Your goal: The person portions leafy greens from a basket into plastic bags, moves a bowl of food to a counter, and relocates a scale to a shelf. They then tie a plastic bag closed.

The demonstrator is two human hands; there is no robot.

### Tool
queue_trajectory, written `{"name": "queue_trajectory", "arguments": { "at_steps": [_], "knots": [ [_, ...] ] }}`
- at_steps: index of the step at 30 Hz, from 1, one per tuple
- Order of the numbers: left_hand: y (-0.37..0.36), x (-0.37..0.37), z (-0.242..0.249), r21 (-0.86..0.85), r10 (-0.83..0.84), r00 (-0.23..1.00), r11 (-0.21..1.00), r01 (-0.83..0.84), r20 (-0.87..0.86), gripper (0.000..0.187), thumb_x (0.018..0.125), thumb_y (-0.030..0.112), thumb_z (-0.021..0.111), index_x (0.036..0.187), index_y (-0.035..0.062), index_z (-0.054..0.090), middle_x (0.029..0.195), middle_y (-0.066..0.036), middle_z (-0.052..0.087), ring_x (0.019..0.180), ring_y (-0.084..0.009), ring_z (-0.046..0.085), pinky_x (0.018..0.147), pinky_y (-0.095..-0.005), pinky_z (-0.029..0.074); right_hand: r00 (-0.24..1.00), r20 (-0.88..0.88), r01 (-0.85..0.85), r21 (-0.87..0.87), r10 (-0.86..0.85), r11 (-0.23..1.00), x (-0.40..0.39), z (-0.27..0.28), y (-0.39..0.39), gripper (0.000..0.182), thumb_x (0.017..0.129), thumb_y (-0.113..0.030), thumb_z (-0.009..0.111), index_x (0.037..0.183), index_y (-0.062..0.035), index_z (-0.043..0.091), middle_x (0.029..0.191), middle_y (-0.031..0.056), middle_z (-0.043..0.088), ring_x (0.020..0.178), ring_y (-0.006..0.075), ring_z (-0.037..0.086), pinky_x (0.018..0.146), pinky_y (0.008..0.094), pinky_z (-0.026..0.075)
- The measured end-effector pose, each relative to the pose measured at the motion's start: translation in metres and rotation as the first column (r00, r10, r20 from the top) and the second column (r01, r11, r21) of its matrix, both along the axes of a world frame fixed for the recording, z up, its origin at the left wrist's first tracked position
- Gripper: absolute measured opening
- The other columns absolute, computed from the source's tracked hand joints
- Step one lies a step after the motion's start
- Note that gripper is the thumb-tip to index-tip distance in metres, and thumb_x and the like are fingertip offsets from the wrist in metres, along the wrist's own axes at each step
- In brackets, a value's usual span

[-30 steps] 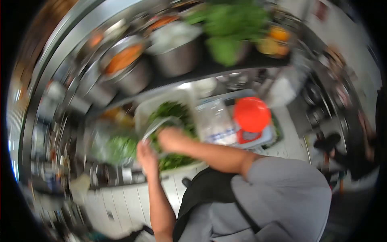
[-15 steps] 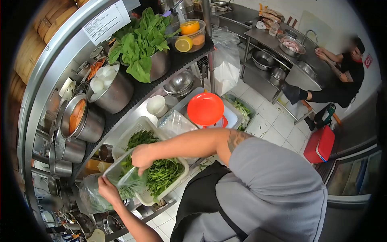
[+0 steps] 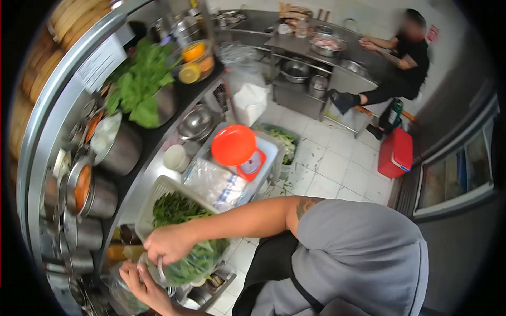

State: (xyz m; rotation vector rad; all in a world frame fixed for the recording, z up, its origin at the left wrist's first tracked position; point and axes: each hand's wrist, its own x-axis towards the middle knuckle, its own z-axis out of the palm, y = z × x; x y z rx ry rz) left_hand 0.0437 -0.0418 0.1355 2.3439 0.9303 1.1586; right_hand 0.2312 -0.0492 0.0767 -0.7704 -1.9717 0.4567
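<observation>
My right hand (image 3: 169, 245) is closed on the gathered neck of a clear plastic bag (image 3: 199, 262) that has leafy greens inside. My left hand (image 3: 141, 284) is at the neck from the lower left, its fingers bent and pressed on the plastic. The bag lies over the lower part of a pale perforated basket (image 3: 145, 218), which holds more loose greens (image 3: 176, 209). Another clear bag (image 3: 124, 292) with greens shows beneath my left hand, partly hidden by it.
A red plate (image 3: 233, 145), a plastic packet (image 3: 211, 179) and a white bowl (image 3: 176, 158) sit beyond the basket. Steel pots (image 3: 118, 150) line the shelf at left. A person (image 3: 411, 58) sits by the far steel counter (image 3: 358, 58). A red cooler (image 3: 395, 152) stands on the floor.
The view has shifted, so surroundings appear further left. The filled part of the bag now lies over the basket's lower part, and my hands are closer together at its neck.
</observation>
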Motion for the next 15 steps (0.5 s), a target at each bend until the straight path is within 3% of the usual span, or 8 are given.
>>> {"name": "queue_trajectory", "arguments": {
  "at_steps": [2, 5, 8, 11, 12, 13, 14, 15],
  "knots": [
    [-0.002, -0.001, -0.015, 0.013, -0.069, 0.997, 0.998, 0.068, 0.033, 0.018, 0.096, 0.012, 0.056, 0.092, -0.0052, 0.053, 0.097, -0.011, 0.049, 0.091, -0.0238, 0.05, 0.085, -0.0321, 0.039, 0.996, 0.078, 0.039, 0.03, -0.041, 0.999, 0.015, 0.008, -0.027, 0.02, 0.073, -0.027, 0.074, 0.076, -0.0076, 0.069, 0.074, 0.0123, 0.059, 0.074, 0.0332, 0.06, 0.063, 0.0429, 0.047],
    [-0.046, 0.034, 0.014, -0.029, 0.053, 0.992, 0.998, -0.056, -0.112, 0.033, 0.101, 0.027, 0.053, 0.106, -0.0037, 0.063, 0.11, -0.023, 0.063, 0.092, -0.0305, 0.058, 0.085, -0.0387, 0.046, 0.976, 0.186, 0.105, 0.062, -0.115, 0.993, 0.034, 0.009, -0.056, 0.023, 0.074, -0.029, 0.073, 0.075, -0.0074, 0.068, 0.072, 0.0114, 0.063, 0.074, 0.0329, 0.062, 0.066, 0.0432, 0.049],
    [-0.054, 0.058, 0.011, 0.014, 0.174, 0.979, 0.985, -0.174, -0.105, 0.036, 0.102, 0.026, 0.051, 0.104, -0.0081, 0.061, 0.092, -0.022, 0.065, 0.079, -0.0319, 0.059, 0.075, -0.0388, 0.048, 0.935, 0.325, 0.142, 0.034, -0.145, 0.989, 0.061, 0.004, -0.07, 0.021, 0.073, -0.03, 0.074, 0.072, -0.0092, 0.07, 0.09, 0.0145, 0.064, 0.095, 0.0356, 0.061, 0.076, 0.0452, 0.049],
    [-0.074, 0.092, 0.021, -0.065, 0.049, 0.995, 0.996, -0.054, -0.082, 0.036, 0.102, 0.026, 0.05, 0.103, -0.0085, 0.06, 0.091, -0.023, 0.065, 0.078, -0.0261, 0.057, 0.073, -0.0382, 0.048, 0.969, -0.046, 0.244, 0.326, -0.243, 0.913, 0.09, 0.013, -0.107, 0.021, 0.071, -0.032, 0.075, 0.068, -0.0113, 0.072, 0.115, 0.0186, 0.056, 0.118, 0.0426, 0.046, 0.088, 0.0509, 0.045],
    [-0.081, 0.106, 0.024, -0.093, -0.002, 0.996, 0.996, -0.006, -0.085, 0.036, 0.102, 0.026, 0.05, 0.102, -0.0083, 0.06, 0.091, -0.024, 0.065, 0.078, -0.0247, 0.056, 0.073, -0.0381, 0.047, 0.963, -0.003, 0.254, 0.337, -0.269, 0.907, 0.101, 0.012, -0.114, 0.019, 0.072, -0.031, 0.075, 0.071, -0.0122, 0.074, 0.12, 0.0191, 0.053, 0.123, 0.0435, 0.04, 0.09, 0.0524, 0.043],
    [-0.098, 0.129, 0.031, -0.009, -0.117, 0.993, 0.993, 0.117, -0.019, 0.035, 0.102, 0.025, 0.05, 0.096, -0.0077, 0.059, 0.082, -0.023, 0.062, 0.072, -0.0222, 0.051, 0.068, -0.0389, 0.046, 0.955, 0.042, 0.262, 0.344, -0.294, 0.902, 0.111, 0.01, -0.119, 0.016, 0.072, -0.029, 0.076, 0.075, -0.0131, 0.075, 0.124, 0.0196, 0.05, 0.127, 0.0443, 0.033, 0.093, 0.054, 0.041],
    [-0.101, 0.14, 0.031, -0.028, -0.15, 0.985, 0.989, 0.148, -0.081, 0.034, 0.102, 0.025, 0.051, 0.094, -0.0074, 0.059, 0.079, -0.022, 0.061, 0.07, -0.0227, 0.05, 0.066, -0.0392, 0.045, 0.946, 0.079, 0.27, 0.35, -0.315, 0.897, 0.12, 0.008, -0.122, 0.015, 0.073, -0.028, 0.076, 0.078, -0.014, 0.076, 0.129, 0.0201, 0.047, 0.132, 0.0451, 0.027, 0.096, 0.0556, 0.039],
    [-0.104, 0.147, 0.031, -0.047, -0.177, 0.973, 0.984, 0.172, -0.145, 0.034, 0.101, 0.025, 0.052, 0.092, -0.0071, 0.058, 0.076, -0.021, 0.059, 0.068, -0.0231, 0.048, 0.065, -0.0396, 0.045, 0.957, 0.1, 0.24, 0.251, -0.272, 0.938, 0.132, 0.006, -0.126, 0.016, 0.073, -0.029, 0.076, 0.075, -0.0128, 0.075, 0.129, 0.0202, 0.047, 0.125, 0.0426, 0.034, 0.094, 0.0533, 0.04]
  ]
}}
